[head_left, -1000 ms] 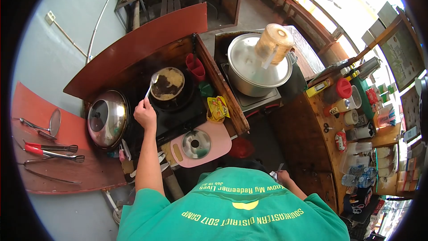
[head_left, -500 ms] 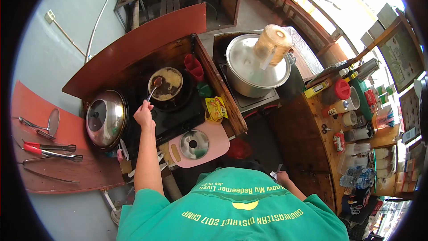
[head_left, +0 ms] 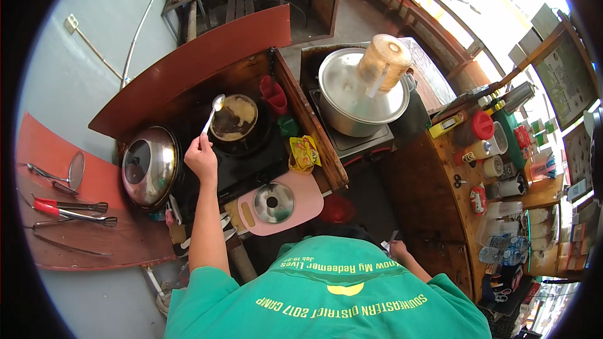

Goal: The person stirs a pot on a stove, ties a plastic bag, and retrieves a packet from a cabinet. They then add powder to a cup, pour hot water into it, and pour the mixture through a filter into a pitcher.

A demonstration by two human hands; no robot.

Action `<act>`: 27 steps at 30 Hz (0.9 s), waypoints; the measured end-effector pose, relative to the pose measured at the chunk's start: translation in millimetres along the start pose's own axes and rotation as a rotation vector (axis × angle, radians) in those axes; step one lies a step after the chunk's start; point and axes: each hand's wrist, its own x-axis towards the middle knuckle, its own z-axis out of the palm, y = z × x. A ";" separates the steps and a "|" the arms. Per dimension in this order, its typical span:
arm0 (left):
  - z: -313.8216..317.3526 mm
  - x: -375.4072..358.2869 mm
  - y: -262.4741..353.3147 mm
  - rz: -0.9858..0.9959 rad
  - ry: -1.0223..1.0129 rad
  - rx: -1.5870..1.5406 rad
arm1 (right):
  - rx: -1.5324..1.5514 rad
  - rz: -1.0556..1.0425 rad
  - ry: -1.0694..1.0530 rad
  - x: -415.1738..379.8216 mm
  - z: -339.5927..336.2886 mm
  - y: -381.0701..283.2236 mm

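My left hand (head_left: 201,158) is closed around the handle of a metal spoon (head_left: 217,104). The spoon's bowl is raised at the left rim of a small pan (head_left: 233,127), which holds dark liquid with pale foam on it. This pan sits on a black stove (head_left: 242,172). Low beside my body on the right, my right hand (head_left: 399,252) is closed on a small white object (head_left: 386,247), too small to name. Left of the stove's front stands a large pan with a domed lid (head_left: 148,166). A round steel lid (head_left: 274,193) lies on a pink cutting board (head_left: 301,213).
A big covered pot (head_left: 352,116) with a plastic container (head_left: 384,63) on its lid stands right of the wooden partition (head_left: 314,125). A yellow packet (head_left: 304,152) and red holder (head_left: 273,94) border the stove. Tongs (head_left: 72,208) lie at left; jars and bottles crowd the right counter (head_left: 449,176).
My left hand has lifted the spoon out of the liquid and moved it slightly left and up. The foam has shifted. My right hand stays in place.
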 end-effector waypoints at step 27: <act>-1.4 -54.8 -77.5 0.227 0.259 0.140 | 0.149 -0.001 -0.047 -5.1 3.8 -8.8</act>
